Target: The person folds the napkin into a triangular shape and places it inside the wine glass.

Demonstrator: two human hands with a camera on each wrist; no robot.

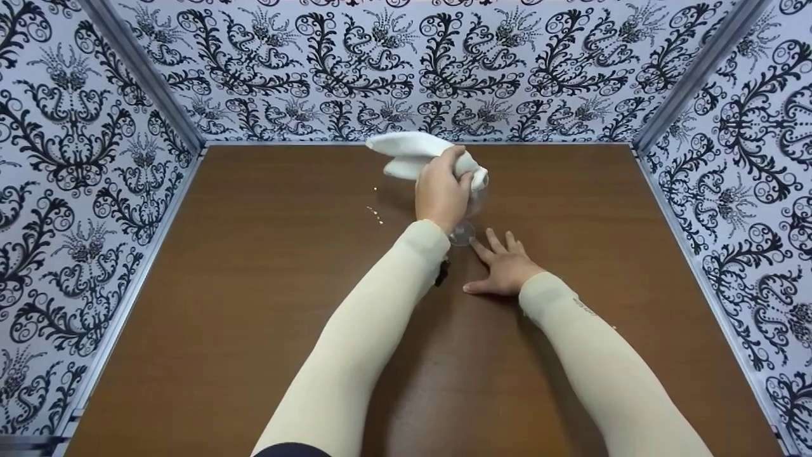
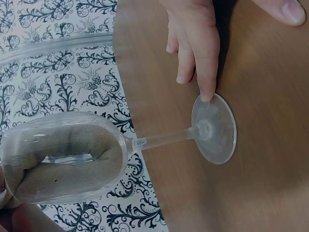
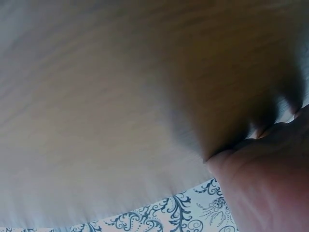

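A clear stemmed wine glass (image 1: 462, 234) (image 2: 166, 138) stands upright toward the back of the table. My left hand (image 1: 440, 190) is at its rim and grips a white cloth (image 1: 406, 147). Part of that cloth (image 2: 91, 145) is stuffed down into the bowl, folded against the glass wall, while the rest hangs out to the left. Low beside the stem, my right hand (image 1: 507, 270) lies spread on the table with straight fingers. Its index fingertip (image 2: 206, 94) presses on the edge of the glass's round foot (image 2: 216, 133).
Small pale crumbs (image 1: 375, 214) lie on the brown table (image 1: 254, 273) left of the glass. Patterned black-and-white panels (image 1: 406, 70) close off the back and both sides, with metal posts (image 1: 152, 76) at the corners.
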